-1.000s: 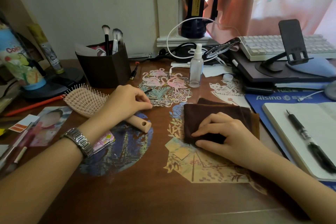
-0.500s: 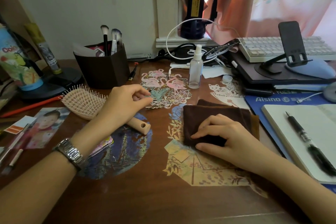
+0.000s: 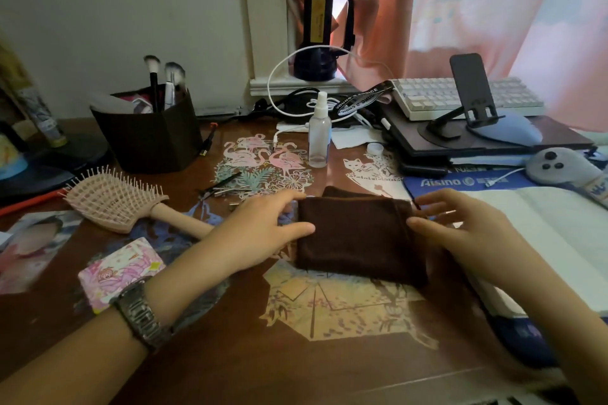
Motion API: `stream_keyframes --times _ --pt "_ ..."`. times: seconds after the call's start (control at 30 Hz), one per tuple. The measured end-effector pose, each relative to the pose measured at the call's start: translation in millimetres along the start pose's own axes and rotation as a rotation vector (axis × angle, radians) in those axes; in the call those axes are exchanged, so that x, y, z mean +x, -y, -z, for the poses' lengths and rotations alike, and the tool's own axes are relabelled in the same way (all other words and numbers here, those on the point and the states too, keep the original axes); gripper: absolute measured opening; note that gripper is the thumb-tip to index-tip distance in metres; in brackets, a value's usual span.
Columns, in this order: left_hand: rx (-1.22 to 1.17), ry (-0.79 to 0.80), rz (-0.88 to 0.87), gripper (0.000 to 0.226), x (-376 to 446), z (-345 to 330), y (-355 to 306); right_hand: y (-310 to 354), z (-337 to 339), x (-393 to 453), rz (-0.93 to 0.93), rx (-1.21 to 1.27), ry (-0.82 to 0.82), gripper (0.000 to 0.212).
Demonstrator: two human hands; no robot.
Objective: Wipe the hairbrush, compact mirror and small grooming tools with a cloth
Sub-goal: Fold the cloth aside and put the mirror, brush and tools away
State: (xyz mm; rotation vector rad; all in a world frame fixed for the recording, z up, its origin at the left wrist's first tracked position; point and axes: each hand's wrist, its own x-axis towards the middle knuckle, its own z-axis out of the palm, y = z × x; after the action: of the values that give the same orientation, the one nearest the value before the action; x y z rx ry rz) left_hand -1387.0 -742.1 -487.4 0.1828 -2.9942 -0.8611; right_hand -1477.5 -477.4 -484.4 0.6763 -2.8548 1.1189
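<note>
A folded dark brown cloth (image 3: pixel 357 233) lies on the brown desk in front of me. My left hand (image 3: pixel 263 228) touches its left edge with straight fingers, and my right hand (image 3: pixel 457 223) touches its right edge, fingers spread. A pink paddle hairbrush (image 3: pixel 115 199) lies bristles up at the left, its handle running under my left wrist. A pink patterned compact mirror (image 3: pixel 120 271) sits beside my left forearm. Small metal grooming tools (image 3: pixel 223 189) lie loose on the flamingo paper cutting behind my left hand.
A dark holder with makeup brushes (image 3: pixel 148 131) stands at the back left, a clear spray bottle (image 3: pixel 319 133) at the back centre. An open notebook (image 3: pixel 539 233) lies right of my right hand. A keyboard (image 3: pixel 460 97), phone stand (image 3: pixel 470 99) and cables crowd the back right.
My left hand has left the hairbrush and small tools and moved right to the cloth's left edge. My right hand has lifted off the cloth's top and shifted to its right edge.
</note>
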Motion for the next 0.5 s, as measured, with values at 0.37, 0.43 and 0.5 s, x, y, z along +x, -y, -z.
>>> stream_keyframes --times 0.37,0.43,0.5 --pt "-0.431 -0.077 0.045 0.034 20 -12 0 -2 -7 11 0.033 0.063 0.137 0.036" --pt "-0.52 -0.088 0.075 0.033 24 -15 -1 -1 -11 17 0.044 0.054 0.165 0.038" --pt "-0.601 -0.134 0.092 0.03 26 -17 -1 0 -13 25 0.069 0.054 0.165 0.04"
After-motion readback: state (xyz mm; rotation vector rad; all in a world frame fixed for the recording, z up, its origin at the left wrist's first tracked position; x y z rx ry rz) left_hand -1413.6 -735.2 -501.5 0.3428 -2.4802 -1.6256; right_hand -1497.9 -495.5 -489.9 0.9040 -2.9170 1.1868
